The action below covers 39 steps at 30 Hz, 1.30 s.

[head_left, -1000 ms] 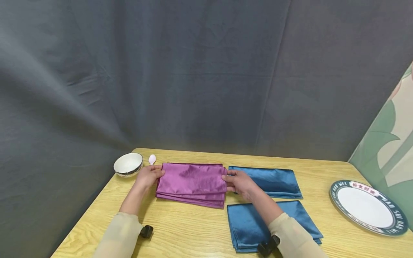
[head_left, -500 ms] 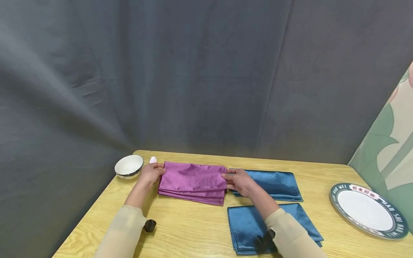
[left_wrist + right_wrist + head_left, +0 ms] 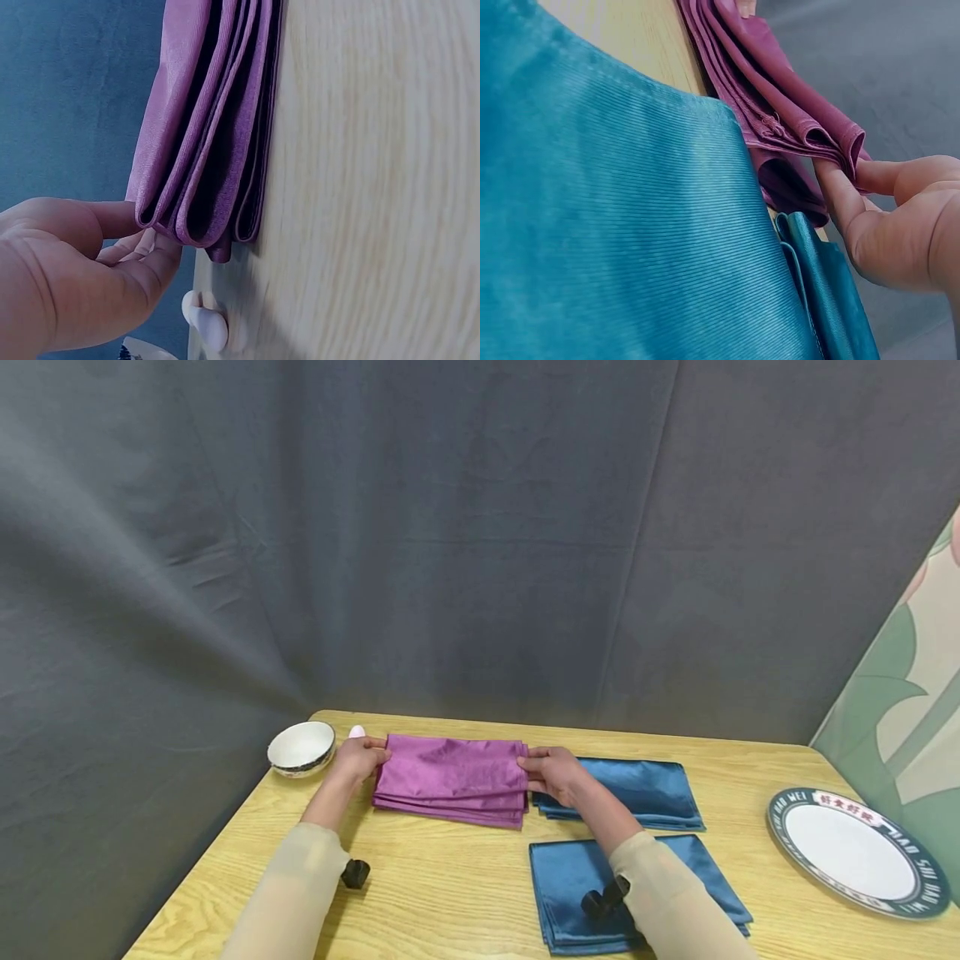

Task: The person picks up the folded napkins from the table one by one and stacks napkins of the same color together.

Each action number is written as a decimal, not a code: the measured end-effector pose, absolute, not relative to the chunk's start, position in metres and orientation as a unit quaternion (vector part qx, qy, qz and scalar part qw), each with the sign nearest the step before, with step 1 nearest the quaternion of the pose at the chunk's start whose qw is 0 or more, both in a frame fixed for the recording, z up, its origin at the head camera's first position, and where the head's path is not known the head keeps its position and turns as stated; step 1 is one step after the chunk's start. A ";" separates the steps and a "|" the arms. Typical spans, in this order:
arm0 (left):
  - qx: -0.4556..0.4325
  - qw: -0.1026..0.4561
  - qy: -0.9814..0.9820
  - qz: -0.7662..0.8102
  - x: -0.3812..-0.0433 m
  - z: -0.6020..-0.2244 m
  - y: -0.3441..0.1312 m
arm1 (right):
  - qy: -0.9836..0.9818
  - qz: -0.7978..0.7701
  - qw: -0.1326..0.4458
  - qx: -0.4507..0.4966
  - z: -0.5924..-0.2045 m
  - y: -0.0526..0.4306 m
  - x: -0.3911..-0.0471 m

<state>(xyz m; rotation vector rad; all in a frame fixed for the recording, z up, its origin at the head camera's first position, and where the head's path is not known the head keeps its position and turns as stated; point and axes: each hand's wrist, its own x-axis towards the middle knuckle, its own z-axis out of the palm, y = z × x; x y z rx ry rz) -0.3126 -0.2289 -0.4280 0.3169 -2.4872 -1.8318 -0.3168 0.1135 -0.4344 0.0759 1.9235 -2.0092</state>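
Note:
A folded purple satin cloth lies near the back of the table, in several layers. My left hand pinches its left end near the far corner. In the left wrist view the thumb of that hand is on the outer fold and the fingers are underneath. At the other end, my right hand pinches the far right corner. The right wrist view shows this hand with the top layers between thumb and fingers, raised a little above a lower fold.
Two folded blue cloths lie on the right, one farther back and one nearer under my right forearm. A white bowl and a pale spoon are beyond my left hand. An oval plate sits far right on the wooden table.
Both hands have shifted the purple cloth slightly away from me, its left end also a little rightward. A dark strip behind its far edge is now covered. Both hands keep their hold.

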 end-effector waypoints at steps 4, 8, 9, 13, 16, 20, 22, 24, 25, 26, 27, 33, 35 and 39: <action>0.106 0.009 -0.789 -0.606 -0.315 -0.431 -0.228 | 0.689 -0.704 0.172 0.030 -0.435 0.114 -0.322; 0.108 0.002 -0.786 -0.608 -0.317 -0.431 -0.226 | 0.698 -0.696 0.165 0.034 -0.438 0.114 -0.329; 0.109 0.001 -0.788 -0.606 -0.317 -0.431 -0.226 | 0.698 -0.696 0.163 0.037 -0.439 0.113 -0.330; 0.109 0.006 -0.809 -0.577 -0.317 -0.432 -0.226 | 0.706 -0.691 0.152 0.044 -0.442 0.111 -0.332; 0.105 0.012 -0.826 -0.554 -0.318 -0.434 -0.226 | 0.716 -0.681 0.146 0.048 -0.444 0.109 -0.333; 0.105 0.015 -0.828 -0.550 -0.319 -0.439 -0.227 | 0.722 -0.676 0.140 0.056 -0.447 0.108 -0.333; 0.104 0.017 -0.826 -0.554 -0.319 -0.441 -0.226 | 0.722 -0.676 0.135 0.062 -0.447 0.108 -0.333; 0.103 0.019 -0.820 -0.562 -0.319 -0.442 -0.226 | 0.723 -0.676 0.126 0.064 -0.448 0.108 -0.333; 0.105 0.020 -0.817 -0.566 -0.319 -0.442 -0.226 | 0.725 -0.675 0.122 0.065 -0.448 0.108 -0.333; 0.106 0.020 -0.814 -0.571 -0.319 -0.442 -0.225 | 0.726 -0.674 0.116 0.064 -0.448 0.107 -0.333; 0.106 0.020 -0.812 -0.574 -0.319 -0.442 -0.225 | 0.728 -0.673 0.112 0.066 -0.448 0.107 -0.333; 0.113 0.022 -0.806 -0.581 -0.319 -0.442 -0.224 | 0.732 -0.670 0.097 0.074 -0.448 0.107 -0.332; 0.112 0.025 -0.804 -0.583 -0.318 -0.442 -0.225 | 0.730 -0.674 0.090 0.071 -0.449 0.107 -0.332; 0.107 0.024 -0.790 -0.603 -0.318 -0.442 -0.226 | 0.730 -0.676 0.078 0.067 -0.449 0.110 -0.332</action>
